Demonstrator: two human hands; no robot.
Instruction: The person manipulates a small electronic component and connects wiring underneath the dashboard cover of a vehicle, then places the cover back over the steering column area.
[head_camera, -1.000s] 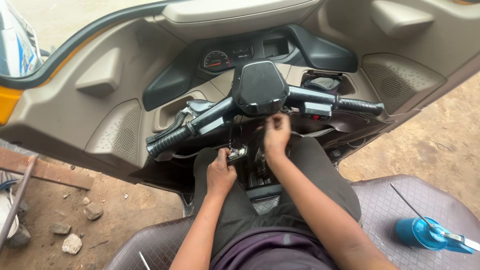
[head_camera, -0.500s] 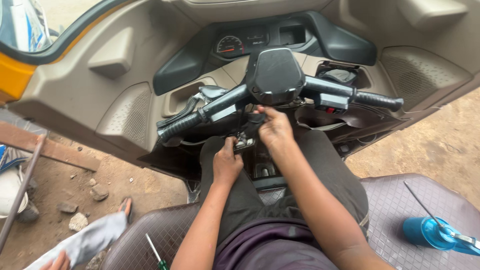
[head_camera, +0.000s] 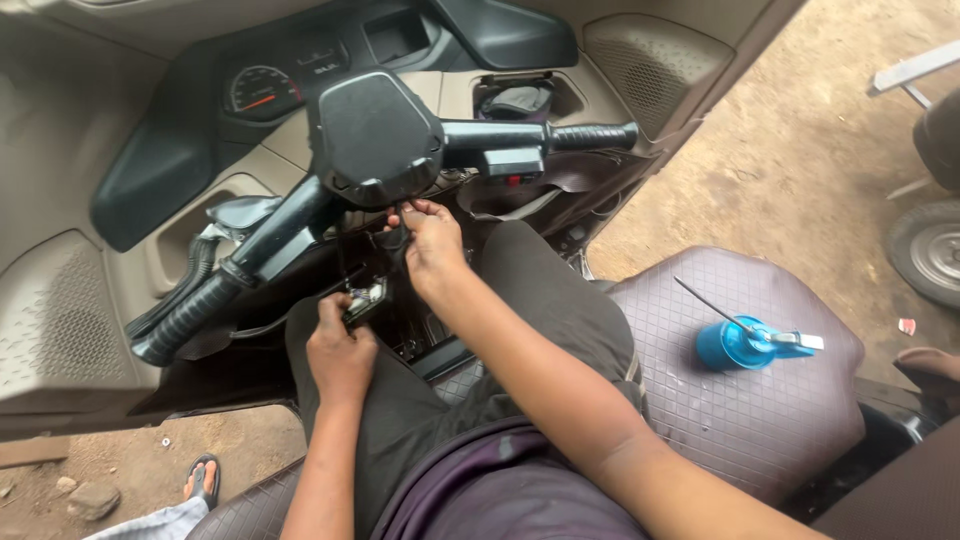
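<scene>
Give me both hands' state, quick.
Left hand: closed on a small dark part below the handlebar.
Right hand: fingers pinched under the handlebar; what they grip cannot be told.

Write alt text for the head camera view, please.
A seated person's left hand holds a small part and the right hand reaches under a black handlebar. A blue oil can lies on the purple seat.

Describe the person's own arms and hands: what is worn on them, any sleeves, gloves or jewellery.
Both arms are bare from the elbow down; no sleeves show. The left hand and right hand wear no gloves, and no rings, watch or bracelet can be seen.
</scene>
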